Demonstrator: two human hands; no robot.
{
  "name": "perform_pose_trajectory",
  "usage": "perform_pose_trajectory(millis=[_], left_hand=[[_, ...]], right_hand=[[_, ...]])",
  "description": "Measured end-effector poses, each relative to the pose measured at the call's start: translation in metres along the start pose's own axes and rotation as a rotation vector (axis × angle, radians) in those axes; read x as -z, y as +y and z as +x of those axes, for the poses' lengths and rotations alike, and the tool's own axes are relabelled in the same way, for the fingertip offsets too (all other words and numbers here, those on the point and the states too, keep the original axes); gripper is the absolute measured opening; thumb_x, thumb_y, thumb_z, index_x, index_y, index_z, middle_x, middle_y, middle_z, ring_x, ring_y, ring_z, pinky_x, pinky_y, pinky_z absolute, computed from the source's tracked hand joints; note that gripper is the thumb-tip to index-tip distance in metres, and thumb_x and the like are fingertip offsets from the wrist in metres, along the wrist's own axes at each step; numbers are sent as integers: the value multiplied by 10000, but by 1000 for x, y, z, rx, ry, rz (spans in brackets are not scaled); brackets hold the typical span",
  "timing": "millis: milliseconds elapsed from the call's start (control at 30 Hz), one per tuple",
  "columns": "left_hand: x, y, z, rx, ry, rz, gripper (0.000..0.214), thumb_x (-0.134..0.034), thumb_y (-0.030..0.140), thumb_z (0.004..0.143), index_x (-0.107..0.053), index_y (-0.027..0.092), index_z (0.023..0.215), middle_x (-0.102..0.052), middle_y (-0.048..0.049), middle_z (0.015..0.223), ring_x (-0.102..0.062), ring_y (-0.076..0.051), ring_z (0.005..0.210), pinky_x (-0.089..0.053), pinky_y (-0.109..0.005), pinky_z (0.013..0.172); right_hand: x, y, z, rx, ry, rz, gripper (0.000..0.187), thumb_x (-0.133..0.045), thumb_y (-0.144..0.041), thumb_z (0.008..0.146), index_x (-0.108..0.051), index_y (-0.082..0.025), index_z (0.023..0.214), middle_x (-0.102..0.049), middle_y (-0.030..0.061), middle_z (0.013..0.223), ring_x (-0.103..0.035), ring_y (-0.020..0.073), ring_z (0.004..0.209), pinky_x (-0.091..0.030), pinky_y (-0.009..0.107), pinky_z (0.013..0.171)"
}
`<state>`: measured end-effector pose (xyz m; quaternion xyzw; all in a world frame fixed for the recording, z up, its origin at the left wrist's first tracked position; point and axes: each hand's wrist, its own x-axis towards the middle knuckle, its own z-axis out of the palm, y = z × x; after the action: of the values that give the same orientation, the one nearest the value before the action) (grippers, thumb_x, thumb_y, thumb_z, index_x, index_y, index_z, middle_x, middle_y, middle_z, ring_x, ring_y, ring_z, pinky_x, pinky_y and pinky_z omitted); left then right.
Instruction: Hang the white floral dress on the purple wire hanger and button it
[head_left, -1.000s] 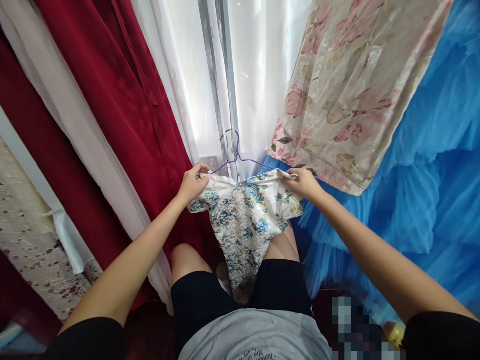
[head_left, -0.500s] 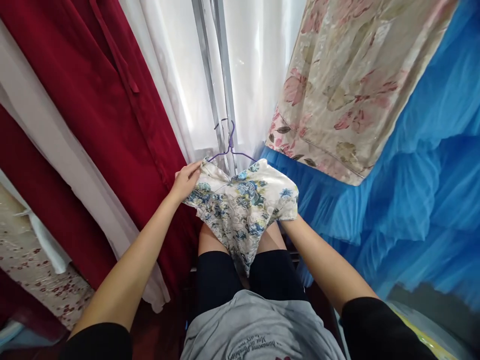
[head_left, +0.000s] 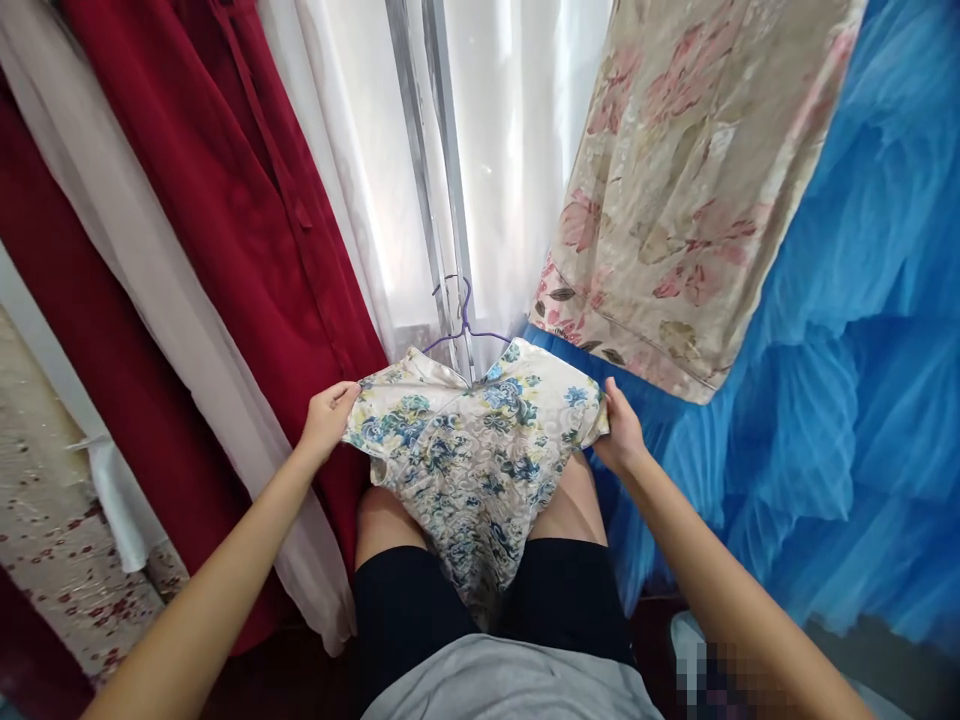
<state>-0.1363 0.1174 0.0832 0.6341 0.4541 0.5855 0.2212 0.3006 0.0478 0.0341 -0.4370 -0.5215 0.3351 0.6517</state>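
Head view shows left hand [head_left: 328,418] and right hand [head_left: 624,432], each grip pinching one sleeve of the floral shirt [head_left: 480,445], centred between red fabric [head_left: 225,220] and blue fabric [head_left: 810,425]; light, even tension should keep it level on the purple hanger [head_left: 466,322].

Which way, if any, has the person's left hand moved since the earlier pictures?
Yes: judged against the grey pole, the left hand has moved outward, farther to the left, now holding the floral garment by its sleeve.

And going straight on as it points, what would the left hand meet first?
Likely the white, blue-flowered fabric garment, whose sleeve the left hand holds; depth beyond is unclear.
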Motion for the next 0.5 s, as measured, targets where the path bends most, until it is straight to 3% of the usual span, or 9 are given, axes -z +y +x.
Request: perform_pose_trajectory(millis=[100, 167, 233, 300, 367, 433, 500], left_hand=[[-14, 16, -7, 80, 154, -275, 474, -744, 546, 767, -711, 148, 1022, -743, -75, 884, -678, -200, 762, -549, -289, 685], [-23, 33, -4, 104, 180, -397, 485, -746, 490, 783, -691, 161, 1134, -746, -99, 1018, -696, -203, 844, -573, -308, 757], [-30, 51, 1, 56, 114, -419, 548, -733, 426, 797, -641, 192, 1284, -719, -116, 1154, -699, -225, 978, -578, -340, 858], [-37, 65, 3, -89, -4, -306, 686, -744, 354, 770, -557, 231, 1419, -654, -124, 1301, -645, -274, 1178, -541, -404, 998], [-45, 75, -2, -288, -66, -51, 856, -793, 286, 692, -490, 275, 1492, -520, -119, 1475, -482, -342, 1388, -426, -497, 1144], [-57, 81, -13, -461, -47, 236, 999, -836, 236, 625, -434, 311, 1536, -375, -111, 1590, -316, -401, 1487, -274, -584, 1225], [-69, 83, -26, -562, -43, 395, 1033, -851, 237, 639, -390, 318, 1560, -372, -118, 1589, -310, -424, 1480, -188, -624, 1245]], right_hand=[[-3, -23, -2, 48, 71, 105, 457, -634, -621, 809, -657, -189, 957, -762, 82, 937, -720, 278, 900, -562, 348, 746], [-10, -40, -1, 72, 149, 148, 389, -658, -553, 778, -624, -198, 932, -745, 74, 926, -708, 262, 869, -557, 336, 728], [-14, -55, -5, 86, 291, 184, 335, -623, -528, 766, -582, -215, 877, -713, 63, 870, -694, 251, 822, -553, 333, 698], [-16, -62, -20, 136, 441, 166, 294, -569, -523, 791, -549, -237, 857, -679, 56, 847, -684, 250, 805, -551, 339, 689], [-17, -64, -51, 220, 518, 76, 283, -499, -531, 860, -557, -256, 901, -662, 67, 888, -682, 268, 851, -556, 359, 710], [-21, -64, -93, 282, 463, -43, 308, -497, -557, 895, -605, -285, 989, -663, 89, 966, -677, 306, 943, -563, 388, 735], [-30, -66, -135, 292, 313, -86, 269, -586, -550, 880, -635, -303, 975, -660, 101, 990, -669, 331, 957, -567, 433, 764]])
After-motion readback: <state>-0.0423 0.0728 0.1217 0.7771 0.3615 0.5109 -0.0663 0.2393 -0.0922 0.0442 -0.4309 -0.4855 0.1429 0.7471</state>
